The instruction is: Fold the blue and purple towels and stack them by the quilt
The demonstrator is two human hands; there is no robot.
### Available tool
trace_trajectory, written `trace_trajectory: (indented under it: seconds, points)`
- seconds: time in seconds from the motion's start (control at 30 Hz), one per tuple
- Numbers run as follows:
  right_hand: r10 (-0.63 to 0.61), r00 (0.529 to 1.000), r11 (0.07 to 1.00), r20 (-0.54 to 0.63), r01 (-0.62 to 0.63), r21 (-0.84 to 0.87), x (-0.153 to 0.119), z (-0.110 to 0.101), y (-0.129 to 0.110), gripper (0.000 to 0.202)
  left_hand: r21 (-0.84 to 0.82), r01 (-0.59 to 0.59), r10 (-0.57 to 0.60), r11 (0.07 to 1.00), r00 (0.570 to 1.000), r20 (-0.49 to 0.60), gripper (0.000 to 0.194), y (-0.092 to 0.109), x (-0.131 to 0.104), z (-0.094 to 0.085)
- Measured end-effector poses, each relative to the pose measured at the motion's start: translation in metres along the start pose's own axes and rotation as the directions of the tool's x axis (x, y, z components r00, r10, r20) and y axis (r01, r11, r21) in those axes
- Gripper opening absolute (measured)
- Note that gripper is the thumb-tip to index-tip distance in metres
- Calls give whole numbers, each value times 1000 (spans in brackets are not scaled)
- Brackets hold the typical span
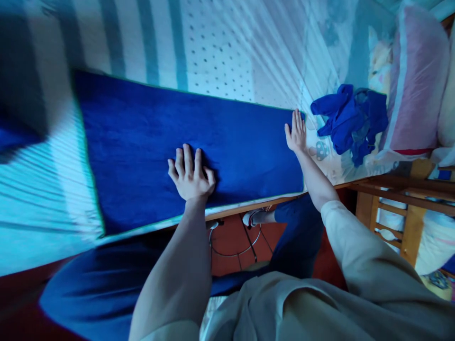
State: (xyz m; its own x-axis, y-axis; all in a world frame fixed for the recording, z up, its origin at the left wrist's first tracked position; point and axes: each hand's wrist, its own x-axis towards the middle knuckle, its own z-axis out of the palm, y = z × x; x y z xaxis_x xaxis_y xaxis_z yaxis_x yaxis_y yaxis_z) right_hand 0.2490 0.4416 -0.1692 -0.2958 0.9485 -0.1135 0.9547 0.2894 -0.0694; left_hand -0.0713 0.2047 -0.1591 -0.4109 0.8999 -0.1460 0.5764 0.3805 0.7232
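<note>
Blue towel with a thin green edging, spread out nearly flat on a bed; long side runs along the wooden bed edge. Surface mostly smooth, slight ripples toward its left part.

Left hand: palm down on the towel, around the middle of its length and in the nearer half. Fingers fanned wide, thumb angled off to the right and a little bent.

Right hand: laid at the towel's right end, by the far corner. Fingers straight and close together, thumb held apart; a bit of blue shows just beyond the fingertips.

Bedsheet under the towel: stripes at left, small dark dots in the middle, wrinkles fanning out toward the right.

Beyond the right hand, apart from the towel, a crumpled blue garment. Next to that, a pink pillow with a pale band, leaning at the bed's end.

Below the bed edge: reddish floor tiles, a looped cable and a shoe. Far left blurred.
</note>
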Motion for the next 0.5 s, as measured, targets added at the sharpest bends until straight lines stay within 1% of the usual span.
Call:
trace_trajectory:
  seconds: [0.1,0.2,0.27,0.33,0.4,0.43,0.5]
  points:
    - [45,999,999,-25,-45,-6,6,3,5,65,-1,16,-16,1000,999,28,68,1,1,-2]
    - [98,995,995,-16,-98,-1,15,4,15,65,-1,20,-20,1000,999,44,68,2,2,-4]
    - [107,994,994,-8,-107,0,21,3,22,65,-13,19,-18,1000,999,43,67,3,2,-4]
    - [98,995,995,-33,-97,26,25,2,26,68,-35,20,-19,999,999,29,65,2,2,-3]
    - [72,994,995,-84,-66,71,20,-2,18,74,-59,24,-24,998,1000,13,63,2,2,-3]
    - [50,994,995,-102,-41,88,12,-4,8,74,-69,27,-27,997,1000,8,63,2,2,-2]
    - [-18,996,995,-92,27,98,-15,-10,-22,70,-87,33,-32,996,999,6,63,2,2,-2]
